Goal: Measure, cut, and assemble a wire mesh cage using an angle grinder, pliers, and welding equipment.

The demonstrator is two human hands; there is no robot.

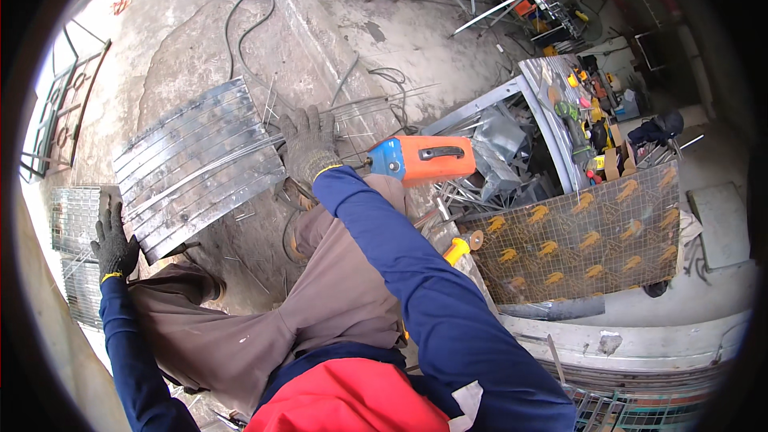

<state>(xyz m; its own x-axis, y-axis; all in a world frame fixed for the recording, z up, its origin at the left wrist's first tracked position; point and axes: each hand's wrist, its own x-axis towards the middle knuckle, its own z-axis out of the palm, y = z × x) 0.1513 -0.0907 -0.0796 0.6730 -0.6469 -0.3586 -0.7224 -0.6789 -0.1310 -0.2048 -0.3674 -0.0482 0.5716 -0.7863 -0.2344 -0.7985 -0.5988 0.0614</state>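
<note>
A grey ribbed metal panel [182, 134] lies tilted in front of me, with several thin metal rods [210, 166] across its face. My left hand [117, 250], in a dark knitted glove, rests at the panel's lower left edge with its fingers spread. At the opposite edge is my right hand [309, 146], gloved too, its fingers stretched out and apart. Whether its palm touches the panel I cannot tell. Close to the right wrist stands an orange and blue welding machine [432, 162] with a black handle. A yellow angle grinder [459, 250] lies beside my right forearm.
A black cable [230, 32] loops over the concrete floor beyond the panel. Tools crowd a workbench [546, 82] at right, near a brown patterned board [564, 252]. Wire mesh [76, 216] lies at far left, below a metal frame [70, 116]. Metal scraps and stands fill the back.
</note>
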